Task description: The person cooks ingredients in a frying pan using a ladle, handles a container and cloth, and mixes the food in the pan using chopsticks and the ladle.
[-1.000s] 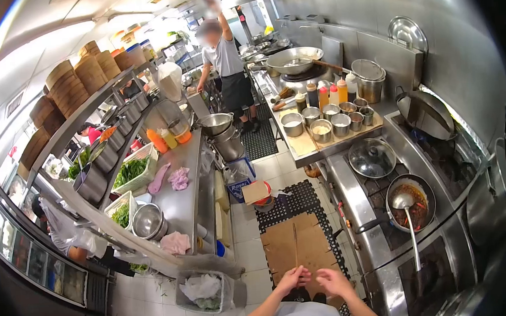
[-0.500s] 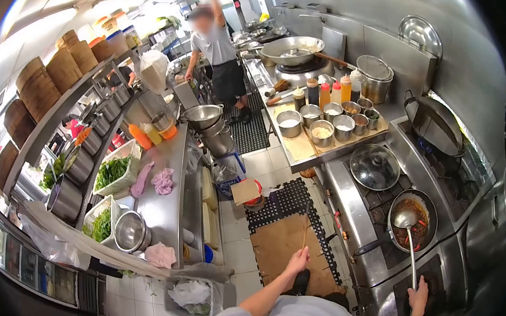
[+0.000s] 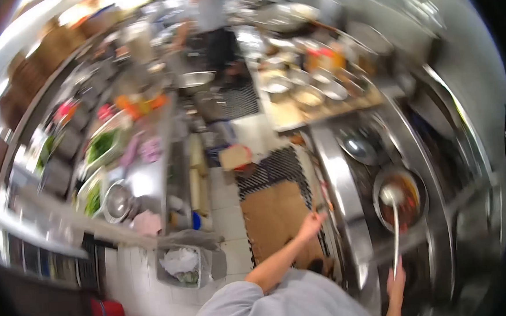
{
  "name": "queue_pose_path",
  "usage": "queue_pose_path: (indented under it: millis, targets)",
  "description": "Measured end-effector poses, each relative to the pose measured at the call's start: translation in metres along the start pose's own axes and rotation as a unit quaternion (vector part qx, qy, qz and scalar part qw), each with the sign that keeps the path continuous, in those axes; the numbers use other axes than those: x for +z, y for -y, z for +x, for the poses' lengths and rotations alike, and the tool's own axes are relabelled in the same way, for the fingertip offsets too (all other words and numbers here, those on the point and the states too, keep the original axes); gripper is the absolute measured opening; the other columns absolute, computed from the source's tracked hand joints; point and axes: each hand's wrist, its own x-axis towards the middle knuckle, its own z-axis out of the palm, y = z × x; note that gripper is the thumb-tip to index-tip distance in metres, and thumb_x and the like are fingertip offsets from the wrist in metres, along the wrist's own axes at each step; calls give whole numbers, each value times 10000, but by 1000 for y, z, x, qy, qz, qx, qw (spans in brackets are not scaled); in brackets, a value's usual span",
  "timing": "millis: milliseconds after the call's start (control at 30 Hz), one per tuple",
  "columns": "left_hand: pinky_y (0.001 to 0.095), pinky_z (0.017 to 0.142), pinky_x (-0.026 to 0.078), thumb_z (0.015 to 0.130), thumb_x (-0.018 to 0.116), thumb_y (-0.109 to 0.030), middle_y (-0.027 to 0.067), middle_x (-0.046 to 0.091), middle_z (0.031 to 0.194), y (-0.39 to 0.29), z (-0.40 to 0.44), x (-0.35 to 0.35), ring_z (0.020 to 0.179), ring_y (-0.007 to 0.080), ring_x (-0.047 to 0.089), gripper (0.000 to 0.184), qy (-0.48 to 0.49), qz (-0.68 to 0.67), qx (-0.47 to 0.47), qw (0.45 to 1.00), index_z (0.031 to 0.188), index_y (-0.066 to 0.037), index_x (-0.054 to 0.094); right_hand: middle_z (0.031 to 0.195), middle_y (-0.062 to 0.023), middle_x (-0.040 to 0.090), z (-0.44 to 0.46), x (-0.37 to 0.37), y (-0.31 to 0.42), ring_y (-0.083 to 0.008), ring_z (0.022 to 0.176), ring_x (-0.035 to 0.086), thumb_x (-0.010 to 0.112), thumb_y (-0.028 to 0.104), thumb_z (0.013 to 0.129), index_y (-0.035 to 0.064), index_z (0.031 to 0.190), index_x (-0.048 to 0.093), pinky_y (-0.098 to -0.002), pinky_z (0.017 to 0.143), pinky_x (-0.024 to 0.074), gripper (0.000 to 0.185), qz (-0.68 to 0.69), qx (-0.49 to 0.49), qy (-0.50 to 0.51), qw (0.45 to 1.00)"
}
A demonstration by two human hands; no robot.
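Motion blurs the whole view. At lower right my right hand [image 3: 396, 282] is closed round the handle end of a long metal ladle [image 3: 396, 230]. The ladle's bowl lies in a dark pan [image 3: 423, 205] on the stove, among reddish-brown sauce with red pieces [image 3: 408, 209]. My left hand [image 3: 311, 225] is raised in front of my body, its fingers closed on thin wooden chopsticks [image 3: 314, 197], which are badly smeared. It is apart from the stove's front edge, above the cardboard on the floor.
A glass-lidded pan [image 3: 358, 146] sits behind the sauce pan. Metal tubs [image 3: 308, 99] and squeeze bottles [image 3: 327, 58] crowd the counter beyond. Leaf greens in baskets [image 3: 94, 191] stand at left, a bin [image 3: 216, 263] below. Another person [image 3: 213, 21] stands in the aisle.
The view has shifted and blurred. My left hand has risen and moved right, closer to the stove. My right hand still holds the ladle in the pan.
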Motion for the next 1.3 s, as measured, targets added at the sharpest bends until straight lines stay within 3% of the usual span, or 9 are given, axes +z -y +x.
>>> queue_pose_path:
  millis: [33,100,200,233,400,567,767,1033,1300]
  targets:
    - [304,574,412,872,625,-467,-2,483,636,-57,-19,3,632,105,450,406,24,94,-90,991,708,-119,495,1140,-289,577,0,-7,24,-423,1071,559,529,47,869,5,1371,403,-428,890,441,519,9,2,1,1000]
    - [286,447,325,872,632,-450,0,513,627,-83,-26,16,508,83,402,385,53,71,-85,992,724,-109,531,1070,-308,582,1,-28,68,-453,1009,565,551,73,873,8,1351,421,-396,834,468,500,24,83,32,996]
    - [230,385,292,875,633,-455,-22,476,579,-107,-30,43,469,75,418,372,15,47,-115,992,786,-104,549,1234,-261,547,-4,-36,61,-360,1170,536,582,103,884,12,1373,401,-324,943,424,529,50,100,2,994]
    - [220,384,297,874,635,-457,-23,480,582,-113,-29,51,470,69,421,376,25,43,-112,992,789,-101,550,1160,-276,569,-4,-39,55,-417,1085,551,586,177,888,83,1398,382,-379,892,458,557,31,113,3,993]
    - [222,388,350,891,634,-388,-14,524,605,-114,-25,63,436,60,381,330,113,70,-122,984,773,-93,542,1115,-294,577,3,-50,55,-423,1050,568,579,186,897,99,1398,391,-385,871,463,542,57,95,-60,992]
    - [233,420,376,905,634,-257,8,609,762,-116,-31,65,717,136,686,263,163,91,-125,974,791,-135,431,1044,-303,599,30,-58,44,-449,984,582,557,180,910,83,1386,406,-415,839,470,509,-14,115,-42,992]
    - [241,409,377,870,673,-138,66,627,762,-109,-23,62,681,164,690,333,183,63,-132,972,773,-143,355,831,-277,618,54,-46,44,-459,821,598,542,166,917,82,1387,391,-487,733,464,500,-88,116,5,989]
    - [234,399,383,859,693,-157,39,630,753,-105,-22,61,691,166,695,358,181,49,-137,973,747,-148,354,910,-279,613,11,-97,77,-455,811,586,572,169,907,75,1373,408,-447,709,464,503,-88,65,77,991]
    - [235,396,367,863,683,-150,37,614,757,-110,-26,63,704,175,697,343,180,53,-149,971,757,-151,356,994,-272,614,-30,-165,111,-433,888,599,596,214,901,112,1366,447,-412,779,472,498,-77,121,93,985]
